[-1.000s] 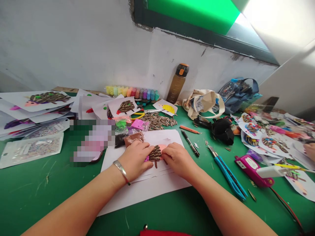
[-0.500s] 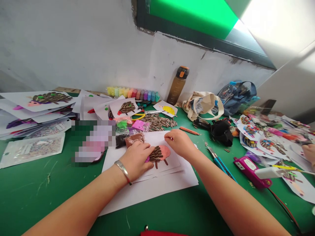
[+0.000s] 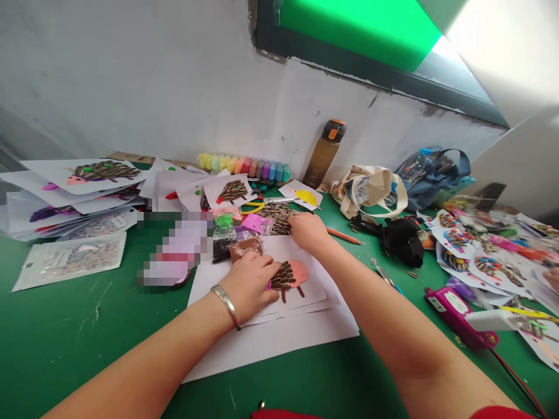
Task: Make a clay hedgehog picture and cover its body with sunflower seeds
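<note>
White paper (image 3: 209, 349) lies on the green table, carrying a pink clay hedgehog shape (image 3: 297, 272) partly covered with striped seeds (image 3: 283, 276). My left hand (image 3: 254, 285) rests flat over the left end of the shape, fingers spread. Beyond the paper, my right hand (image 3: 305, 230) reaches to the pile of sunflower seeds (image 3: 276, 214), its fingers bent together at the pile's edge. Whatever is between its fingertips is too small to make out. Bags of brown clay (image 3: 245, 248) and purple clay (image 3: 253, 222) sit behind my left hand.
Stacked hedgehog pictures (image 3: 102, 170) and a bead packet (image 3: 74, 259) are at left. A bottle (image 3: 324, 154) stands by the wall. A pencil (image 3: 345, 235), black cloth (image 3: 402, 240), magenta glue gun (image 3: 463, 317) and other pictures are at right. Another person's hand shows at the right edge.
My right hand has moved from above the pink shape's right end, away from me, to the seed pile. My left hand stays on the paper. The view has shifted slightly.
</note>
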### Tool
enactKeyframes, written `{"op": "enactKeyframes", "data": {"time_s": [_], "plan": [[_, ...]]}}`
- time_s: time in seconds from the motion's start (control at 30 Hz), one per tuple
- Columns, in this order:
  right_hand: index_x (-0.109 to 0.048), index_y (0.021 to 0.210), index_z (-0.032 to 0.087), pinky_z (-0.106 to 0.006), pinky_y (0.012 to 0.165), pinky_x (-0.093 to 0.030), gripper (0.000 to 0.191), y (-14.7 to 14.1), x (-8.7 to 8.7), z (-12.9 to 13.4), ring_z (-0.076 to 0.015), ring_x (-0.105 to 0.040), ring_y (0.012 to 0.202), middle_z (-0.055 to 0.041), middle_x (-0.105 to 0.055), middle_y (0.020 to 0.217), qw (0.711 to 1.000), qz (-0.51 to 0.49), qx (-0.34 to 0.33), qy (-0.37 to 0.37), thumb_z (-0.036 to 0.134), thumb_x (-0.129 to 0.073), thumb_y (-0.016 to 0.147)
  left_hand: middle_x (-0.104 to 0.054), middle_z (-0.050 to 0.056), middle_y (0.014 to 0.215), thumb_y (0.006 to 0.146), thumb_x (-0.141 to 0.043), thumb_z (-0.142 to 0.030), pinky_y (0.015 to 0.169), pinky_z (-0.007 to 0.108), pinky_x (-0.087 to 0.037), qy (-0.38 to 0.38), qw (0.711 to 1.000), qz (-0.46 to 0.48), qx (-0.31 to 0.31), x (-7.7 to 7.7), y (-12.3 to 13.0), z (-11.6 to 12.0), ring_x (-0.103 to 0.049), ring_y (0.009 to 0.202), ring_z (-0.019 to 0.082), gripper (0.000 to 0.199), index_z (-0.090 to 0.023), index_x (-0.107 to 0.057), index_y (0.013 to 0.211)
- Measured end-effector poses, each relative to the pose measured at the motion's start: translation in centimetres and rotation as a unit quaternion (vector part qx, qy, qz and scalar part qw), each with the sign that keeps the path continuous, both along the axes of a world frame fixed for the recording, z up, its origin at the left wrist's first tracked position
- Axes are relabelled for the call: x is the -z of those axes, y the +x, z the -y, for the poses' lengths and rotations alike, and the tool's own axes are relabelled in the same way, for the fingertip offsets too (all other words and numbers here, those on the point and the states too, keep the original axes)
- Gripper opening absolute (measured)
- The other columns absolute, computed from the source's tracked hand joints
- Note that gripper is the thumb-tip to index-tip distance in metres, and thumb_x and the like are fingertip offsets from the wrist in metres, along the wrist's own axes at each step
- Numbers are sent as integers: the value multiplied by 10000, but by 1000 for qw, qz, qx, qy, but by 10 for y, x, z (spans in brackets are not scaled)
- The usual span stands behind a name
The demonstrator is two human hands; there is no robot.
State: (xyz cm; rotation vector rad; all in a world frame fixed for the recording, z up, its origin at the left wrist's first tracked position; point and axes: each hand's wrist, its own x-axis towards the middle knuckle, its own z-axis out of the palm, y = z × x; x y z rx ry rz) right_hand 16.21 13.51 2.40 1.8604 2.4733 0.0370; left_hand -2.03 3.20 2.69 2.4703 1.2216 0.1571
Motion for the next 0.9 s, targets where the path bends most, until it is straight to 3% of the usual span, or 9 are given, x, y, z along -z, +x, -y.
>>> {"op": "enactKeyframes", "data": {"time_s": [0.13, 0.4, 0.57, 0.63, 0.7, 0.8, 0.9], "plan": [[-651, 1066, 199, -328, 788, -428, 311, -1, 1, 3, -257, -599, 983, -124, -670, 1039, 1000, -14, -5, 9, 100, -473, 831, -606, 91, 1089, 809, -597, -345, 879, 418, -406, 1, 1000, -8, 2, -1, 1, 0, -490, 978, 284, 436, -199, -588, 1220], [-650, 959, 173, -311, 735, -423, 246, 6, -4, 13, -239, -589, 913, -113, -665, 939, 995, -86, 11, 51, 105, -441, 848, -601, 96, 1113, 810, -602, -343, 891, 429, -400, -4, 1000, -7, 2, -2, 1, 1, -480, 990, 291, 465, -192, -574, 1249], [-617, 1045, 201, -258, 722, -438, 287, 17, -12, 55, -162, -593, 832, -33, -676, 921, 981, -174, 7, 81, 132, -384, 892, -605, 96, 1098, 810, -602, -339, 881, 419, -406, 0, 1000, 0, 7, -1, 0, 0, -487, 987, 290, 441, -189, -586, 1224], [-654, 997, 213, -258, 729, -452, 243, 23, -11, 78, -159, -610, 821, -14, -694, 904, 945, -319, -6, 66, 161, -458, 863, -610, 92, 1077, 810, -603, -334, 877, 422, -407, 9, 1000, 2, 11, 0, 0, -1, -495, 976, 288, 398, -186, -604, 1180], [-684, 911, 227, -255, 734, -461, 172, 28, -8, 100, -156, -626, 812, 9, -708, 880, 916, -401, 4, 16, 201, -527, 844, -612, 85, 1065, 808, -613, -332, 888, 425, -405, 16, 1000, 5, 18, 1, 0, -1, -503, 974, 283, 374, -189, -608, 1153], [-701, 869, 243, -244, 703, -455, 172, 32, -4, 124, -143, -627, 773, 27, -710, 834, 900, -434, 4, -51, 220, -531, 866, -611, 79, 1078, 801, -633, -331, 914, 425, -399, 16, 1000, 11, 22, 3, 0, -1, -507, 997, 279, 390, -195, -593, 1165], [-703, 862, 244, -246, 688, -441, 163, 33, 2, 135, -138, -615, 753, 26, -700, 812, 907, -417, -9, -64, 203, -545, 873, -608, 80, 1102, 805, -637, -331, 928, 425, -396, 16, 1000, 9, 20, 4, 0, -1, -505, 1016, 282, 391, -192, -589, 1166]]}}
